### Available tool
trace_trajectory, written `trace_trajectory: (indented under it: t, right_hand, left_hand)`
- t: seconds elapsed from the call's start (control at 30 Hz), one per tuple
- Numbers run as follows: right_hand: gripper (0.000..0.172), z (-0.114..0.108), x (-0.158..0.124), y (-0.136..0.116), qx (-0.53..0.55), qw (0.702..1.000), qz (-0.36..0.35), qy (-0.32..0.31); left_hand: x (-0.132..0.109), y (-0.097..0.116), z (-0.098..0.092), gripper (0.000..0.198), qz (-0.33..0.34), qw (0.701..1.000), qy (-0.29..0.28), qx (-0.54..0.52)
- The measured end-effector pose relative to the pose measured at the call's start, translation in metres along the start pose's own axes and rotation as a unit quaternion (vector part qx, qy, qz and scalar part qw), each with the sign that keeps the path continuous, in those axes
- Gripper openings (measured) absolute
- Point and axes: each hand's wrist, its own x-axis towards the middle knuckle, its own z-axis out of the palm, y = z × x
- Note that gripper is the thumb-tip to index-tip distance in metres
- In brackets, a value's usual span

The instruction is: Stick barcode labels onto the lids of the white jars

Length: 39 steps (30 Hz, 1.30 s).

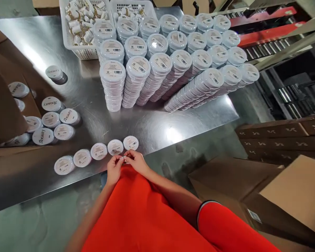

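Observation:
My left hand [114, 168] and my right hand [137, 162] meet at the table's front edge, close against the red garment [136, 210]. Fingertips of both hands pinch a small whitish piece [124, 159] between them; it is too small and covered to name. Just beyond the hands, a row of round white jars runs along the edge, from the leftmost jar [64, 165] to the rightmost jar [131, 142]. Their upturned faces carry fine print and barcodes. The rightmost two stand nearest my fingers.
Tall stacks of white jars [112, 71] fill the back of the steel table [94, 119]. Behind them are white baskets [81, 53] of small bottles. More jars lie at the left by an open cardboard box [5, 91]. Cartons [233, 175] stand on the right, below a roller conveyor [262, 49].

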Motion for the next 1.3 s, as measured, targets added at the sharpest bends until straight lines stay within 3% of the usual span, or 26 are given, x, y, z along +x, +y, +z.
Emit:
trace_trajectory:
  t: [0.2, 0.4, 0.7, 0.87, 0.97, 1.07, 1.3]
  right_hand:
    - [0.01, 0.017, 0.001, -0.004, -0.038, 0.998, 0.007, 0.04]
    - [0.012, 0.021, 0.006, -0.005, -0.036, 0.998, 0.018, 0.05]
    - [0.013, 0.019, 0.016, -0.004, -0.143, 0.987, -0.053, 0.05]
    - [0.015, 0.015, 0.047, 0.006, -0.195, 0.974, -0.014, 0.116]
    - [0.014, 0.021, 0.058, 0.004, -0.274, 0.956, 0.051, 0.092]
    - [0.017, 0.029, 0.062, -0.001, -0.318, 0.941, 0.093, 0.073]
    - [0.022, 0.037, 0.064, -0.001, -0.353, 0.927, 0.112, 0.061]
  left_hand:
    - [0.001, -0.003, -0.005, 0.032, -0.001, 1.0, 0.013, -0.001]
    - [-0.002, -0.004, -0.007, 0.025, 0.0, 1.0, 0.014, -0.008]
    - [0.0, -0.016, -0.015, 0.039, -0.011, 0.996, 0.055, 0.076]
    - [-0.003, -0.026, -0.023, 0.037, 0.04, 0.975, 0.095, 0.199]
    - [0.001, -0.03, -0.026, 0.028, 0.108, 0.96, 0.047, 0.255]
    - [0.007, -0.03, -0.027, 0.023, 0.185, 0.922, -0.02, 0.34]
    - [0.01, -0.029, -0.023, 0.021, 0.185, 0.898, -0.032, 0.398]
